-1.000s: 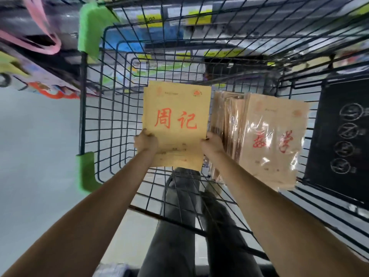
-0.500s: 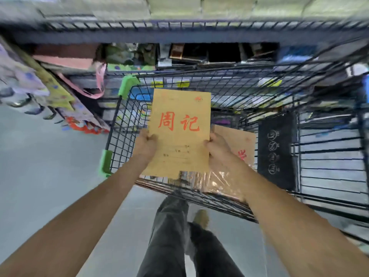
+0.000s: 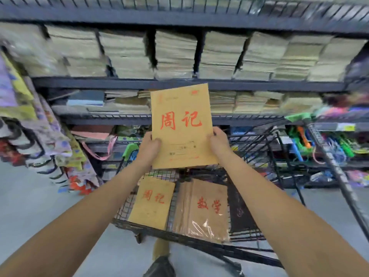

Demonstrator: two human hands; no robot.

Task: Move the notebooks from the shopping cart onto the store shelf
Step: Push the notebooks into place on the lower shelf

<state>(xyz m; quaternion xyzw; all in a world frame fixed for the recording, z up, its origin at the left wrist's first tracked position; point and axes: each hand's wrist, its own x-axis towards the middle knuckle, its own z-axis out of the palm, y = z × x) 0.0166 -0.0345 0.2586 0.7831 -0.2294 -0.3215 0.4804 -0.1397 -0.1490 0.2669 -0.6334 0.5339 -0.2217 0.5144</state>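
I hold a yellow notebook [image 3: 180,124] with red characters upright in front of the store shelf [image 3: 179,84]. My left hand [image 3: 150,149] grips its lower left edge and my right hand [image 3: 218,142] grips its lower right edge. Below it stands the black wire shopping cart [image 3: 249,234]. In the cart lie another yellow notebook [image 3: 152,202] with the same red characters and, to its right, a plastic-wrapped pack of brown notebooks [image 3: 203,210] with different red characters.
Stacks of pale notebooks [image 3: 175,54] fill the upper shelf, with lower stacks [image 3: 247,101] on the level beneath. Patterned bags [image 3: 40,136] hang at the left. Colourful items [image 3: 327,144] hang at the right. A dark panel [image 3: 242,210] stands inside the cart. My shoe [image 3: 159,266] is on the grey floor.
Both hands have lifted the yellow notebook up out of the cart to shelf height. My view has risen from the cart to the shelves.
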